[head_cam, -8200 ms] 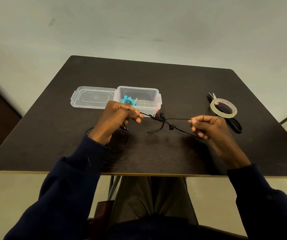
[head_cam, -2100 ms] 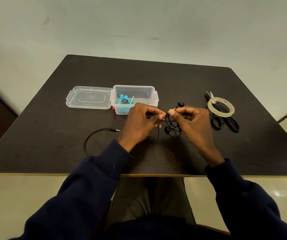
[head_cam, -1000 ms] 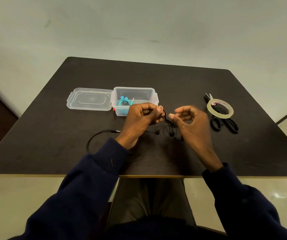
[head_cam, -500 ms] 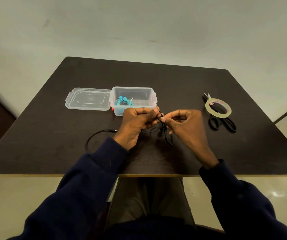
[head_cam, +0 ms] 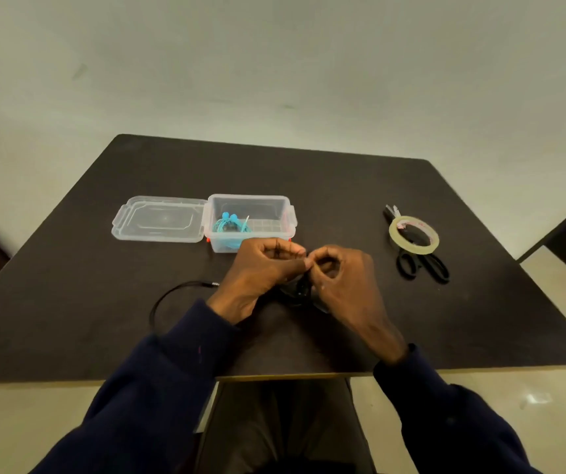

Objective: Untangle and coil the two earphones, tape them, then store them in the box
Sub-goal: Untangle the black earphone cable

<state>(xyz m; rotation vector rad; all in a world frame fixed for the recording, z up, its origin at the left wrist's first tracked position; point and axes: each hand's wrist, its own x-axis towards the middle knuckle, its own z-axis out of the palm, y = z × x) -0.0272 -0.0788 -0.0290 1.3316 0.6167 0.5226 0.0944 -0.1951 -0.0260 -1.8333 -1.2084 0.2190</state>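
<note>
- We count one dark table (head_cam: 343, 200), square-topped, which carries everything else.
- We see two dark blue sleeves, the left sleeve (head_cam: 158, 388) and the right sleeve (head_cam: 445, 422), reaching in from the near edge.
- There are two hands, raised a little above the near middle of the table, with their fingertips meeting. The left hand (head_cam: 261, 268) has its fingers curled in and its thumb and forefinger pinched on the black cord. The right hand (head_cam: 346, 285) makes a ring of thumb and forefinger, also pinched on that cord where the hands meet.
- We count one clear plastic box (head_cam: 290, 217), open, standing just beyond the left hand.
- Its one clear lid (head_cam: 158, 218) lies flat against the box's left side.
- One pair of black scissors (head_cam: 424, 260) lies to the right, well apart from the hands, handles toward us.
- One roll of clear tape (head_cam: 414, 248) rests on the scissors' blades.
- We count two earphones. The black earphone (head_cam: 300, 289) hangs as a small bundle under the pinching fingers, while its tail curves over the table to the left of the left hand and ends in a plug.
- The blue earphone (head_cam: 230, 224) sits coiled inside the box, at its left end.
</note>
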